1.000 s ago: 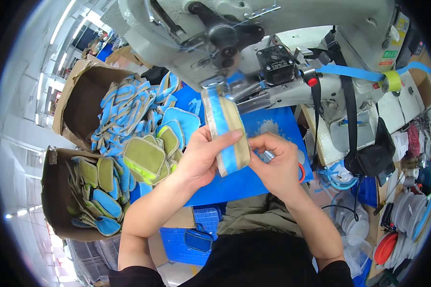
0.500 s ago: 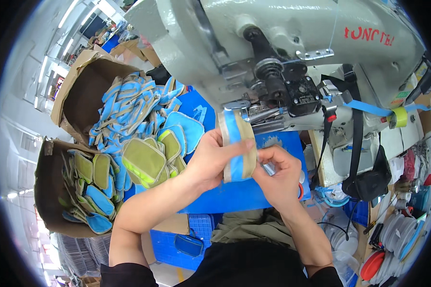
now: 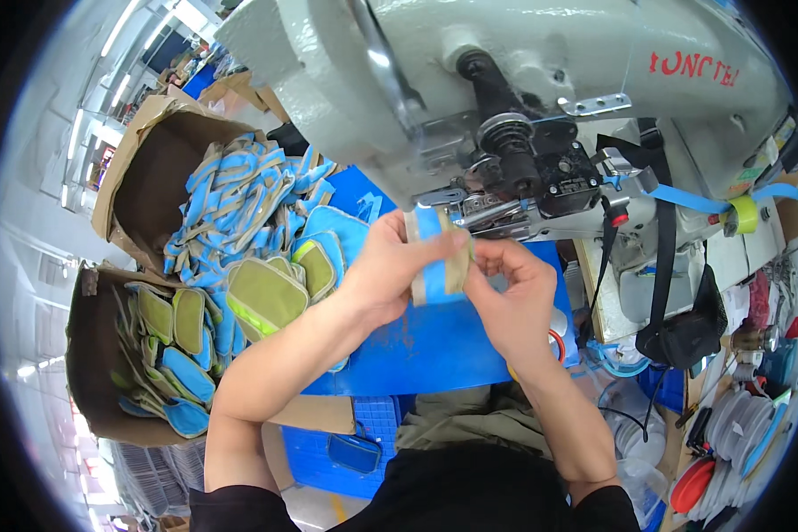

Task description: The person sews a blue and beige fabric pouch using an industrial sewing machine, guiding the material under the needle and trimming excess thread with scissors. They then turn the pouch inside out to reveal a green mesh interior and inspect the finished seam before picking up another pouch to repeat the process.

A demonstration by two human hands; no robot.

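A striped fabric band point(image 3: 432, 282) in beige, blue and olive hangs just in front of the sewing machine's presser-foot area point(image 3: 488, 213). My left hand point(image 3: 388, 270) is closed on the band's left side, its thumb lying across the stripes. At the band's right edge, the thumb and fingers of my right hand point(image 3: 514, 297) are pinched together on the fabric. The band's upper end meets the metal parts of the machine; whether it sits under the foot is hidden. A blue tape point(image 3: 692, 199) runs into the machine from the right.
Left of me, a cardboard box point(image 3: 137, 191) holds a heap of blue-and-beige strips point(image 3: 230, 199). A nearer box point(image 3: 89, 355) holds green and blue pads. More green pads point(image 3: 266, 297) lie on the blue table point(image 3: 390, 363). Red-handled scissors point(image 3: 557, 344) lie beyond my right wrist.
The band has shifted upward toward the machine and its lower edge hangs less far down. My left hand has moved up slightly with it; my right hand has stayed at its right edge.
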